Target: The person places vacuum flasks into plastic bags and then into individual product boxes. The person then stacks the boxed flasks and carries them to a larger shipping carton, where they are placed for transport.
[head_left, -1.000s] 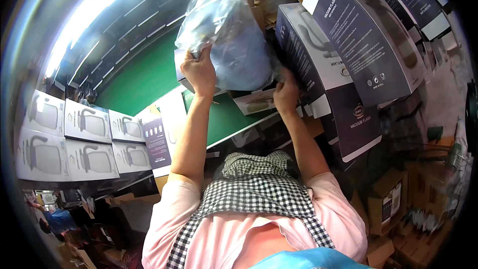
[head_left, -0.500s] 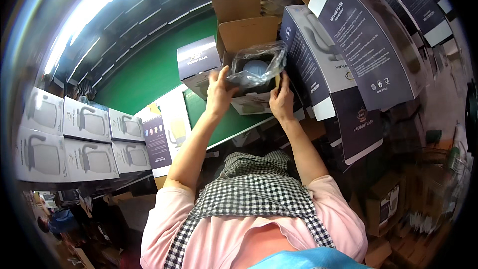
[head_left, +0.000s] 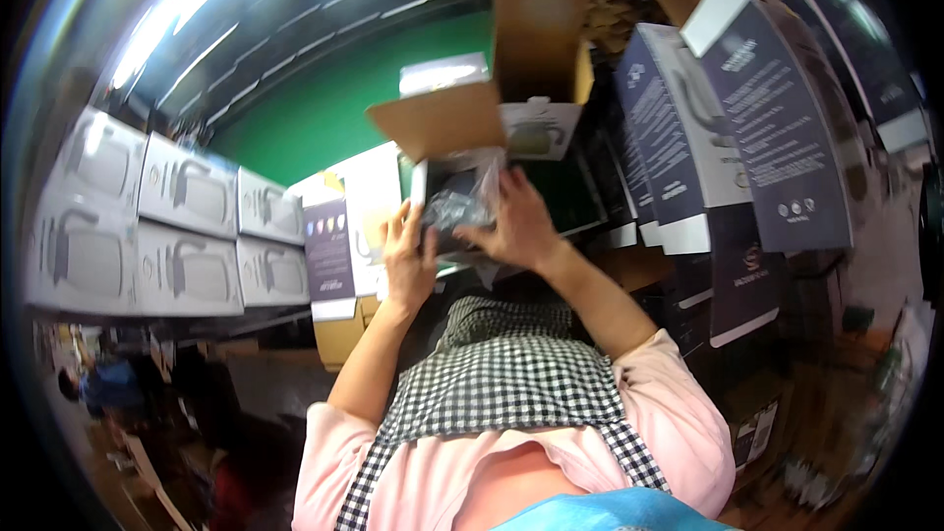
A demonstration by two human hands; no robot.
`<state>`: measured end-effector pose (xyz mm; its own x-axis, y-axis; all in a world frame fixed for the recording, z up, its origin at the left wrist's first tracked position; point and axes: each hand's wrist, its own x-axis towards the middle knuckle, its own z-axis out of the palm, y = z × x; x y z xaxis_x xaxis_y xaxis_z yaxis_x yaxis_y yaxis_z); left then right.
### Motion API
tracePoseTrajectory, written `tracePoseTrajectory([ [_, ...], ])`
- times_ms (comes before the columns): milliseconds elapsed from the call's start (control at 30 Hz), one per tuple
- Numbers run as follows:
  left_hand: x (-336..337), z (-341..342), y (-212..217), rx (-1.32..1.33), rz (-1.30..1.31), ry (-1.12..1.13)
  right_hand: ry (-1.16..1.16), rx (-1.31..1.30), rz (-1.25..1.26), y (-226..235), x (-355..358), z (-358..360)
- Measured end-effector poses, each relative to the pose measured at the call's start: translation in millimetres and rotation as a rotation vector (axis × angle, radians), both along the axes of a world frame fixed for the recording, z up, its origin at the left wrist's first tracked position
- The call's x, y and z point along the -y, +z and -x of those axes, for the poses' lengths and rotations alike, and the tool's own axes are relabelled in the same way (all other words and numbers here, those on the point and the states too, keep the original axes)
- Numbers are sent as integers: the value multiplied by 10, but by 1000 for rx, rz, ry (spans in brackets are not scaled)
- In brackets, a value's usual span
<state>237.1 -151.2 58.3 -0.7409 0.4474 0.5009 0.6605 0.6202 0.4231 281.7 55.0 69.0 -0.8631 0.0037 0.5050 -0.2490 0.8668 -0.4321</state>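
An open carton [head_left: 418,187] stands in front of me with its brown flap [head_left: 442,118] raised at the far side. Inside it lies a dark, rounded item wrapped in a clear plastic bag [head_left: 460,205]; its kind is mostly hidden. My left hand [head_left: 408,258] grips the carton's left wall, fingers along the side. Around the right side and near corner is my right hand [head_left: 523,226], its thumb next to the plastic. Just behind stands a second open carton [head_left: 541,131] with a jug picture on its front and a tall brown flap.
Stacked white boxes with jug pictures [head_left: 187,270] stand at the left. Flattened dark printed cartons [head_left: 329,251] lie beside them. Tall dark-blue cartons [head_left: 777,128] lean at the right. A green tabletop [head_left: 344,98] stretches behind. A person in blue [head_left: 110,385] is far off at lower left.
The carton with the bagged item has come nearer and to the left between my hands, its flap now up. My right hand has moved left and lower. The view has shifted too.
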Motion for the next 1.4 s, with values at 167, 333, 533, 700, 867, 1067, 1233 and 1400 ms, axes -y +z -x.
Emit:
tracePoseTrajectory([
  [167, -454, -36, 125, -39, 318, -52, 17, 287, 156, -259, -106, 596],
  [333, -607, 77, 242, 128, 468, -131, 142, 32, 707, -150, -267, 525],
  [533, -791, 115, 107, 68, 318, -45, -107, -88, 733, -71, -268, 443],
  [700, -750, 129, -33, 87, 42, -28, 31, -118, 325, -218, -54, 456],
  [867, -654, 233, -20, 140, 201, -114, -222, -113, 264, 584, -194, 301],
  [1067, -382, 507, -180, 370, -75, -380, 219, 147, 786, 213, -602, 302],
  [1233, 297, 392, -128, 1346, -1069, -379, 382, 233, 179, -58, -496, -294],
  [1400, 271, 231, 30, 963, -534, -378, 296, 154, 51, -146, -395, -349],
])
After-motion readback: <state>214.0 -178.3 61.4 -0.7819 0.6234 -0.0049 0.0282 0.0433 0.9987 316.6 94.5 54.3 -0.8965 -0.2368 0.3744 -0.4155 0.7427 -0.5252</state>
